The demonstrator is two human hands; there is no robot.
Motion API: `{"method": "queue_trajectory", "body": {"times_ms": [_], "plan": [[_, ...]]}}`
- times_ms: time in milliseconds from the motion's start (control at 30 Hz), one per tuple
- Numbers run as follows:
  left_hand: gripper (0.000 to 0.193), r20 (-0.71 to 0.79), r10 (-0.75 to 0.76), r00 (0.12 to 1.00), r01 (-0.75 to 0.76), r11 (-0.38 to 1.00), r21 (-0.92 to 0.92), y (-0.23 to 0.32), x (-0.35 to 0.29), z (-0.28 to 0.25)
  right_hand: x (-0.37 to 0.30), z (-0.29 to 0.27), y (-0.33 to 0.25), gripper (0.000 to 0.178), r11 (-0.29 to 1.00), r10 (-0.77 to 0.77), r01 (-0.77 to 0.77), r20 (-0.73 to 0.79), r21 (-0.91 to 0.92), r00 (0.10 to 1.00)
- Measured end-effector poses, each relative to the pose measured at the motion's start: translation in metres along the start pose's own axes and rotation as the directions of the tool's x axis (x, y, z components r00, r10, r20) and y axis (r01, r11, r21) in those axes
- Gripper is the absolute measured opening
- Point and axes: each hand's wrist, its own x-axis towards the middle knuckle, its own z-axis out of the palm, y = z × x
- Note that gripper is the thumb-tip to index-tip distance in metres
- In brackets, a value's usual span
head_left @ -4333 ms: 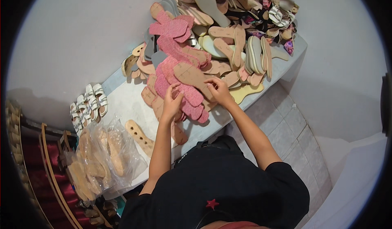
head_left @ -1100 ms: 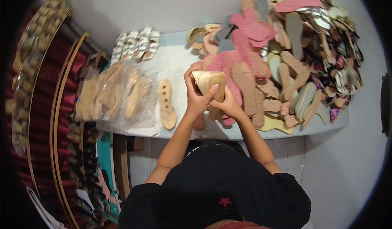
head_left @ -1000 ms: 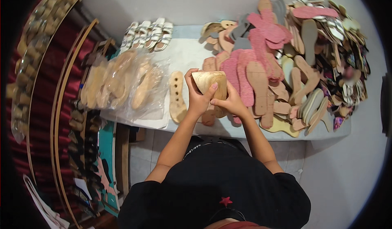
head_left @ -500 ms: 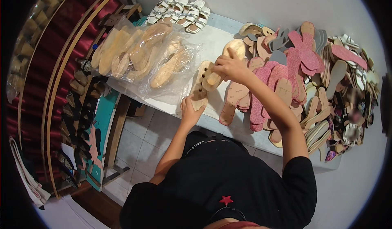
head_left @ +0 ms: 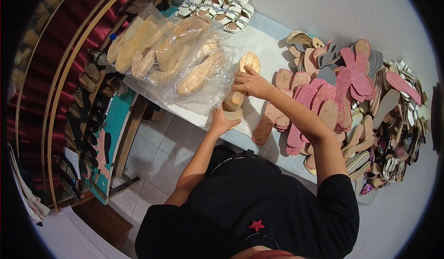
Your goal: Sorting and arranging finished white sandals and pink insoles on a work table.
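Note:
My right hand (head_left: pixel 252 82) grips a tan, glossy shoe sole (head_left: pixel 250 61) across its middle, with the fingers bent over it. The sole's wide end points to the far side of the table and its narrow end comes toward me. Under that near end lies a second tan sole piece (head_left: pixel 233 115), mostly covered by the first. My left hand (head_left: pixel 222 121) holds the near end of this lower piece at the table's front edge, thumb on its right side and fingers on its left. Whether the two pieces touch all along cannot be made out.
Clear plastic bags (head_left: pixel 173 46) of tan soles lie to the left. White sandals (head_left: pixel 217 7) stand at the back. Pink insoles (head_left: pixel 310 97) and piled shoe parts (head_left: pixel 393 134) fill the table's right side. A shoe rack (head_left: pixel 99 120) stands at the left.
My right hand has moved slightly left and nearer, bringing the glossy sole over the lower piece. The dark holes seen in the lower piece are now covered. The whole view has shifted a little.

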Motion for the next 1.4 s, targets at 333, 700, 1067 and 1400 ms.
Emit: {"method": "queue_trajectory", "body": {"times_ms": [333, 700, 1067, 1400], "plan": [[0.104, -0.164, -0.022, 0.986, 0.062, 0.969, 0.240, 0.015, -0.005, 0.019, -0.013, 0.001, -0.019, 0.049, 0.988, 0.152, -0.154, -0.222, 0.009, 0.963], [0.092, -0.204, 0.122, 0.971, -0.071, 0.968, 0.242, 0.014, -0.005, 0.022, -0.029, 0.045, -0.046, 0.065, -0.069, 0.976, -0.355, 0.137, 0.932, 0.169], [0.090, -0.161, 0.284, 0.945, -0.266, 0.956, 0.123, 0.054, -0.023, 0.014, -0.054, 0.049, -0.072, 0.049, -0.544, 0.825, 0.341, 0.414, 0.767, 0.384], [0.073, -0.060, 0.337, 0.940, -0.326, 0.828, -0.455, 0.085, -0.018, 0.005, -0.073, -0.018, -0.066, 0.044, -0.430, 0.903, 0.526, 0.339, 0.733, 0.265]]}}
